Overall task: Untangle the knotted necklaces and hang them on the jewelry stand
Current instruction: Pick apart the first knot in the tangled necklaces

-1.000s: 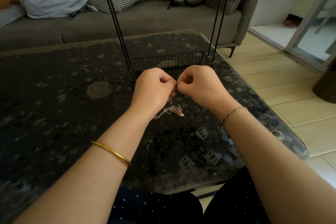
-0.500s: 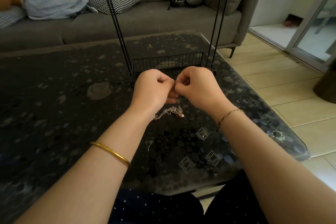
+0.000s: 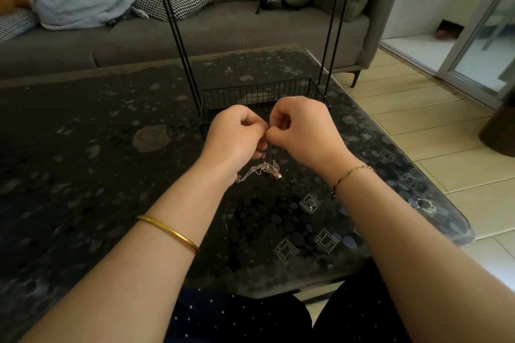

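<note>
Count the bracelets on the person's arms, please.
2. A gold bangle circles the left forearm, and a thin bracelet sits at the right wrist. The undersides of both arms are out of view, so another could be hidden.

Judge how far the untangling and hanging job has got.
Done: nothing; the visible part of the black wire jewelry stand holds no chain. In hand: left hand and right hand pinch a strand above the tangled silver necklace chains. Left: unknotting, then hanging.
</note>
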`<state>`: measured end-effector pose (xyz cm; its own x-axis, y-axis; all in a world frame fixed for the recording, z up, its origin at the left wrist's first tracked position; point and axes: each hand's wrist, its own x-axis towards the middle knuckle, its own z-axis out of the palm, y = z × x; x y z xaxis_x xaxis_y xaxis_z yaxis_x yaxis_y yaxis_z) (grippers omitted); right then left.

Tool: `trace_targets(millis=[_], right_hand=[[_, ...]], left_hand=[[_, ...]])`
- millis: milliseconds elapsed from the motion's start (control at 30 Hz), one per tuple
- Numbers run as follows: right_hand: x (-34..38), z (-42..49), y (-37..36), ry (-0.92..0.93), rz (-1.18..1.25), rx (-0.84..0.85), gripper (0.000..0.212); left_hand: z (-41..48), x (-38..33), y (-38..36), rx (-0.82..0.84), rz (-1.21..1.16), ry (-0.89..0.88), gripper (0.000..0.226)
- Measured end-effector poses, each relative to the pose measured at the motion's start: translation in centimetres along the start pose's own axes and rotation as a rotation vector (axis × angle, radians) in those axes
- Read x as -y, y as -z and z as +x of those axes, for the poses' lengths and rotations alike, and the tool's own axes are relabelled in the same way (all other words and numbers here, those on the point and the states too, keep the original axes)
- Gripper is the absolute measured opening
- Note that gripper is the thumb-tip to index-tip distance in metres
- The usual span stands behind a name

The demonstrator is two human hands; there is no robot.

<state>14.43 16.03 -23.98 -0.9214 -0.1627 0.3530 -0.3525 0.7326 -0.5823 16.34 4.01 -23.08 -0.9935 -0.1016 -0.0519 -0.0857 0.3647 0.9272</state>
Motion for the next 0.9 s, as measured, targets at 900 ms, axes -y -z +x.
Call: trace_targets(millis=[900], right_hand=[[-1.4,0.1,1.3,-0.139,0.387,0.059,0.013]], left_hand=[[-0.1,-0.1,0.5,0.098,-0.020,-0.216,0.018]])
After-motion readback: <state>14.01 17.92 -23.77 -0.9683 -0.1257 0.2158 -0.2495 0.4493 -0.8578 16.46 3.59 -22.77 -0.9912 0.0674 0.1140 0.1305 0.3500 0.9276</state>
